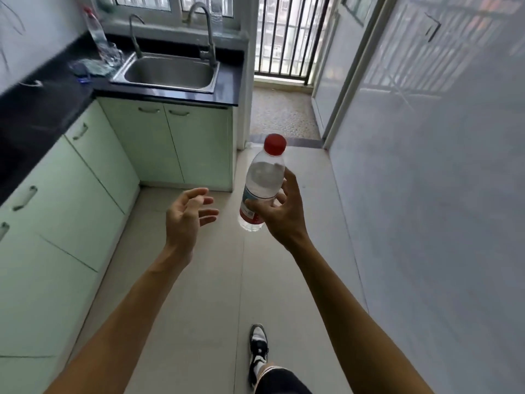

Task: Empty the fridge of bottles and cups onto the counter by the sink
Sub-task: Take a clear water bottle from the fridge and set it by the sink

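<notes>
Partly behind right hand fingers, bottle label.

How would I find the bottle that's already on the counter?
Look for the shiny steel sink in the black counter. In the corner left of it stands a tall clear plastic bottle with a red cap. The clear glass cup in front of it is short, with no cap.
</notes>
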